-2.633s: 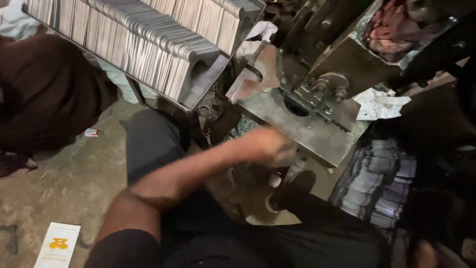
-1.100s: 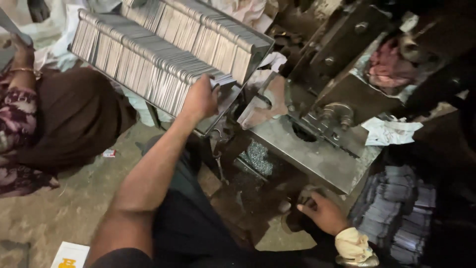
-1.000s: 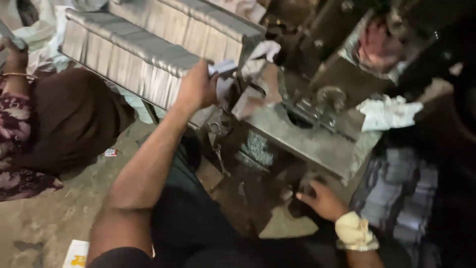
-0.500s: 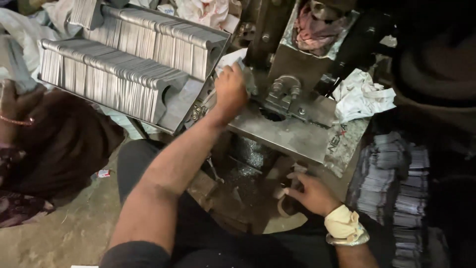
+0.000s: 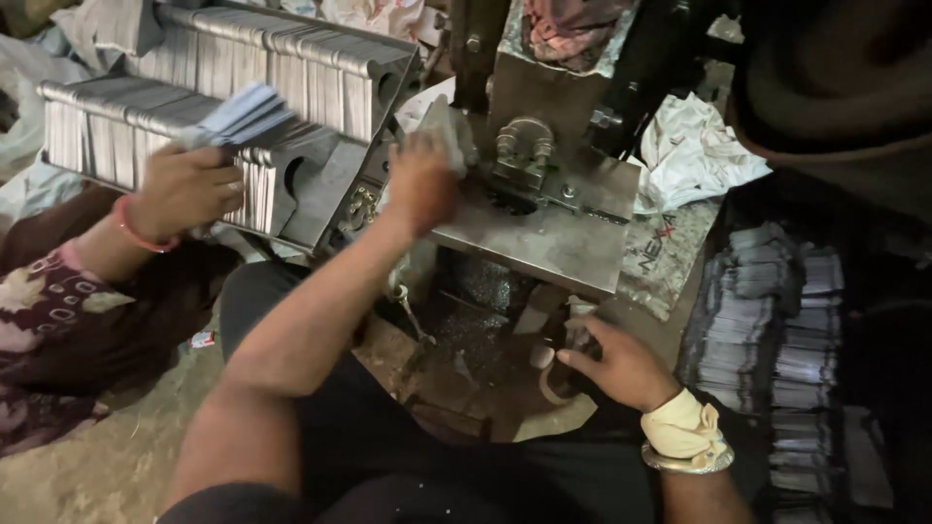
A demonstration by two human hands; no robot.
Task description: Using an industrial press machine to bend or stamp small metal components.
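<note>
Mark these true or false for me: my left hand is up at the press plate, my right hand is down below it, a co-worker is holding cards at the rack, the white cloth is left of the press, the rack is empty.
1. The left hand is at the press plate, holding a small stack of cards. True.
2. The right hand is below the plate. True.
3. A co-worker's hand holds a fanned bunch of cards at the rack. True.
4. The white cloth lies left of the press. False: it lies to its right.
5. The rack is empty. False: it is packed with rows of cards.
</note>
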